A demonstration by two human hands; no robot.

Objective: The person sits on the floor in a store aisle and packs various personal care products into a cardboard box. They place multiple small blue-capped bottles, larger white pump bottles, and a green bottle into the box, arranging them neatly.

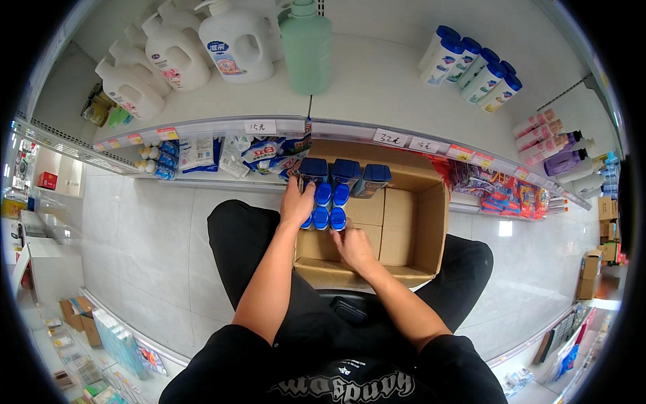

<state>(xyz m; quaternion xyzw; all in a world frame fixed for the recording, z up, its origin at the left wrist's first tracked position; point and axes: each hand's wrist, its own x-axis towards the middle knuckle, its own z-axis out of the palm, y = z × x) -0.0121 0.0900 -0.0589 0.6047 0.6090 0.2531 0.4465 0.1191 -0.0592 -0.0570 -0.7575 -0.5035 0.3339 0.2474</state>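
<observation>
A cardboard box (pixel 431 227) stands open between my knees, below the shelf edge. In its left part is a cluster of small bottles with bright blue caps (pixel 321 218). My left hand (pixel 298 203) is at the cluster's left side, thumb and fingers against the bottles. My right hand (pixel 354 245) touches the near right corner of the cluster, by the front cap. Whether either hand grips a bottle does not show clearly. Behind them, several dark bottles with navy caps (pixel 373 174) stand along the far side of the box, one apart on the right.
White jugs with handles (pixel 237 45) and a green pump bottle (pixel 305 55) stand on the shelf above the box. Blue-capped white bottles (pixel 484 83) and pink bottles (pixel 537 136) are further right. Packaged goods (pixel 515 194) fill part of the lower shelf. My knees flank the box.
</observation>
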